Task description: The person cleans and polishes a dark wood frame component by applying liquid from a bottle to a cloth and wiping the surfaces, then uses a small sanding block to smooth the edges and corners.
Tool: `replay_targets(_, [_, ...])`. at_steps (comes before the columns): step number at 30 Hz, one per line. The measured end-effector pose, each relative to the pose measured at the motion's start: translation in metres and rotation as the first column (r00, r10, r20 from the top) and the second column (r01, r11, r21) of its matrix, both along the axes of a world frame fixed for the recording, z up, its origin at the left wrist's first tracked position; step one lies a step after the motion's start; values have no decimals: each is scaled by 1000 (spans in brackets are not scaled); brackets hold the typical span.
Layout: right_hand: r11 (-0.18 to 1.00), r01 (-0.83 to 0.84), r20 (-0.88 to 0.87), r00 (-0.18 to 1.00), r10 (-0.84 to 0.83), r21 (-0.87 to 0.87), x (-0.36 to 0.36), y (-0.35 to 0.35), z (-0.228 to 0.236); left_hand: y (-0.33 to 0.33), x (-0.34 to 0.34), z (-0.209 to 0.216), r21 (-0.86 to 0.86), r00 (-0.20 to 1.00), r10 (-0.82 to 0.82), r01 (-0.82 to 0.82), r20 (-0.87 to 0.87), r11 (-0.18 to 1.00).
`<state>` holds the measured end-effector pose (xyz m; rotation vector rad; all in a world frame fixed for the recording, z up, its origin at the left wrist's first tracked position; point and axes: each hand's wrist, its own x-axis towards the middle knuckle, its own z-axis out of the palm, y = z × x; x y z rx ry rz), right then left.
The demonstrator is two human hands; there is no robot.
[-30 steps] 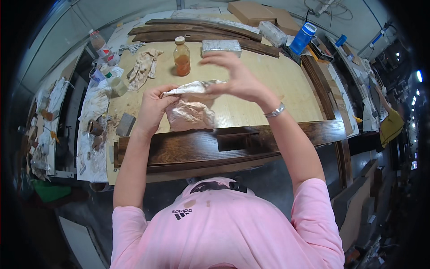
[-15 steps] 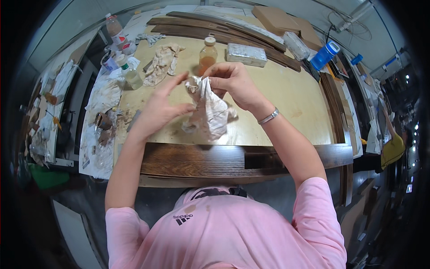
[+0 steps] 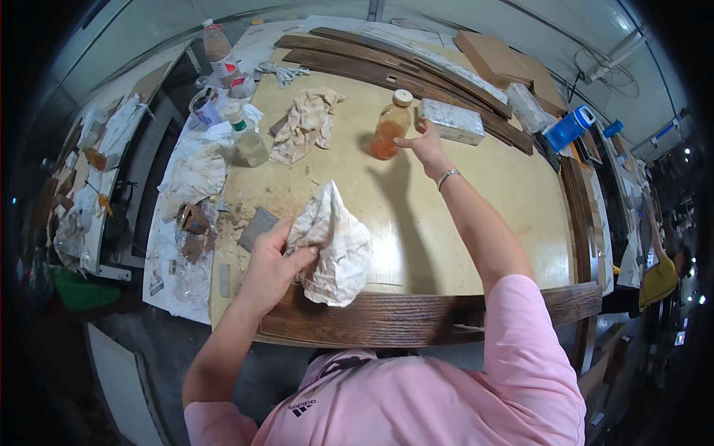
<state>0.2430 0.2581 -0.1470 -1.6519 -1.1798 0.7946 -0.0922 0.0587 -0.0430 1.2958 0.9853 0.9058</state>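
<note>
My left hand (image 3: 269, 269) is closed on a crumpled, stained white rag (image 3: 338, 253), which hangs above the near edge of the table. Below the rag lies a dark brown wooden board (image 3: 364, 320) along that edge. Farther off, my right hand (image 3: 428, 150) reaches to a capped clear bottle of orange-brown liquid (image 3: 387, 137). Thumb and fingers are apart, with the thumb at the bottle's right side; I cannot tell whether it touches. The bottle stands upright. Just behind my right fingers sits a whitish wrapped block (image 3: 452, 122).
Another stained cloth (image 3: 306, 126) lies left of the bottle. A green-labelled bottle (image 3: 249, 141), a brown-stained cup (image 3: 193, 218) and a grey abrasive pad (image 3: 257, 227) are on the left side. Long dark boards (image 3: 357, 70) lie at the back; a blue jug (image 3: 570, 129) stands far right.
The rag has passed from my right hand to my left and come nearer to me. My right hand has moved away to the right, toward the bottle of orange-brown liquid.
</note>
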Motion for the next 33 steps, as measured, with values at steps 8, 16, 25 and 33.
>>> replay_targets(8, [988,-123,-86,988,131,95,-26,34,-11,7,-7,2,-9,990,48,-49,-133,999])
replay_targets(16, [770,-619,-53,773,632,156,-49,-70,123,38,-15,-7,74,986,167,-164,-28,984])
replay_targets(25, [794,-580,651,535,538,-180,-56,-143,156,31,14,-2,-137,968,29,6,249,991])
replay_targets(33, [841,-529,915,276,295,-112,-45,-156,166,34,26,-1,-228,961,-7,73,278,971])
